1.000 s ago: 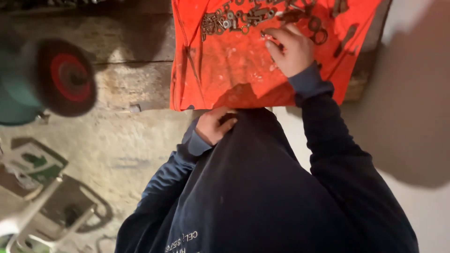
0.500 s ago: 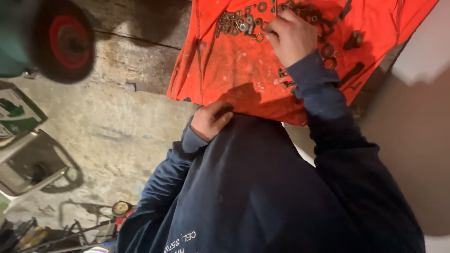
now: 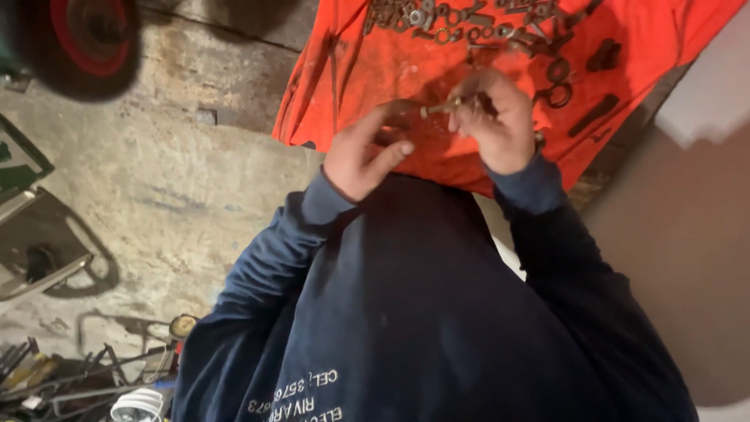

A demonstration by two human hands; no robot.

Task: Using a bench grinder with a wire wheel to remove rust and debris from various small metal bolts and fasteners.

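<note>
Two hands meet just above the middle of the frame, over the lower edge of an orange cloth [image 3: 367,101] that fills the upper centre and upper right. The right hand [image 3: 500,121] is curled shut around a small rusty bolt [image 3: 441,107], whose free end pokes out toward frame left. The left hand [image 3: 363,152] sits just beside it, loosely closed, thumb and forefinger bent toward the bolt's tip; whether they touch it or pinch a small part of their own I cannot tell, since the fingers hide that spot.

By the look of it, the work in hand is fitting or checking a small piece against the bolt, with the piece drawn from the scatter of washers and nuts [image 3: 469,23] along the top edge of the frame. A next move would call for a steady hold by the right hand while the left fingertips do fine, turning work at the bolt's end.

Both forearms, in dark blue sleeves [image 3: 547,234], rise from the bottom of the frame and converge, wrists bent inward, with the hands raised off the cloth rather than resting on it. A red-hubbed wheel [image 3: 82,39] sits in the upper left, and loose tools [image 3: 70,383] lie in the lower left on the concrete floor [image 3: 172,180].
</note>
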